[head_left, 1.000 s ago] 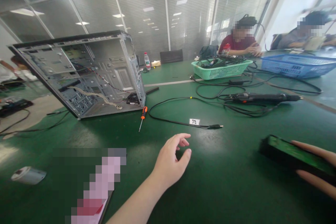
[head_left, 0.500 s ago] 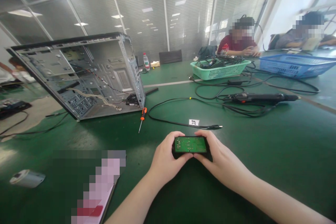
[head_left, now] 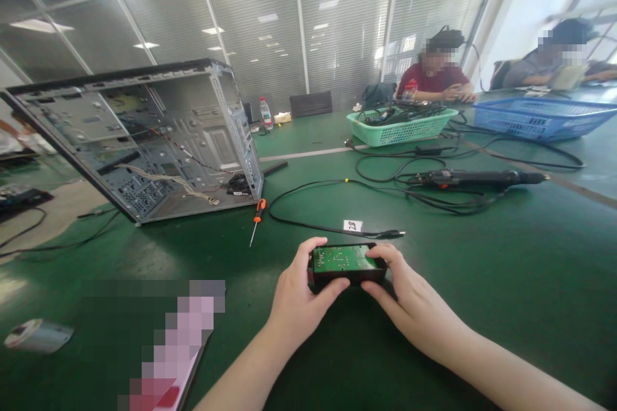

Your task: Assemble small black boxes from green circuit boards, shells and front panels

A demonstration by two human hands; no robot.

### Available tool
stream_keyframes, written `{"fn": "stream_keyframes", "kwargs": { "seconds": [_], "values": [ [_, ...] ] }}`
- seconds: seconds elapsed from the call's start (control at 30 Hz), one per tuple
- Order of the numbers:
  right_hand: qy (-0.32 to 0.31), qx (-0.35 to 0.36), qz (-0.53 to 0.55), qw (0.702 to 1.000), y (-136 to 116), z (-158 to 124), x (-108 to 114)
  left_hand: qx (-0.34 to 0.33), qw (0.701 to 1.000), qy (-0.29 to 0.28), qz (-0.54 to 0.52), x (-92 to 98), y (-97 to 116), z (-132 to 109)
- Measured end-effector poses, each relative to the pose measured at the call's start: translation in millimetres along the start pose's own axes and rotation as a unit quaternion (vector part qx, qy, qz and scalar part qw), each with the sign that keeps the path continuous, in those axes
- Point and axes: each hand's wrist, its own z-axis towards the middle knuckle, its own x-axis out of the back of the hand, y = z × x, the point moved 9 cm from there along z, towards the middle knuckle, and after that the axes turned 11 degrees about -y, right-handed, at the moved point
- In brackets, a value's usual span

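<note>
Between my hands, low in the middle of the head view, is a small black case (head_left: 354, 278) with a green circuit board (head_left: 341, 258) lying face-up in it. My left hand (head_left: 301, 289) grips its left end, thumb along the near side. On the right end, my right hand (head_left: 398, 282) holds the case too, with its index finger over the board's right part and its thumb at the near side. Just beyond lie a black cable's plug (head_left: 393, 234) and a white paper label (head_left: 353, 226) marked 28.
An open computer case (head_left: 193, 135) stands at the left, an orange-handled screwdriver (head_left: 258, 213) beside it. An electric screwdriver (head_left: 477, 178) with cables lies right. Behind are a green basket (head_left: 400, 131) of cables and a blue basket (head_left: 540, 122). Two people sit beyond.
The black case has tilted, so more of its near wall shows. My right index finger has moved from the rim onto the board. The view has shifted slightly.
</note>
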Motion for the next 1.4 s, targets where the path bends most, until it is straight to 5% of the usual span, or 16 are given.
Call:
{"fn": "stream_keyframes", "kwargs": {
  "seconds": [0.2,0.5,0.67,0.9,1.23,1.4],
  "values": [
    [-0.056,-0.103,0.124,0.985,15,-1,-11,0.013,0.996,-0.007,-0.09,-3.3,-6,1],
    [-0.04,-0.083,0.087,0.992,19,2,-5,0.015,0.996,0.0,-0.093,-3.2,-9,1],
    [-0.12,-0.143,0.193,0.963,28,-1,-20,0.02,0.983,-0.005,-0.183,-6.0,-13,4],
    [-0.148,-0.162,0.263,0.94,26,0,-28,0.129,0.967,-0.019,-0.218,-13.4,-33,6],
    [-0.123,-0.271,0.345,0.89,45,0,-16,0.091,0.965,-0.08,-0.233,-21.2,-22,5],
    [-0.122,-0.249,0.399,0.874,41,2,-16,0.075,0.962,-0.078,-0.25,-24.8,-25,6]
  ]
}}
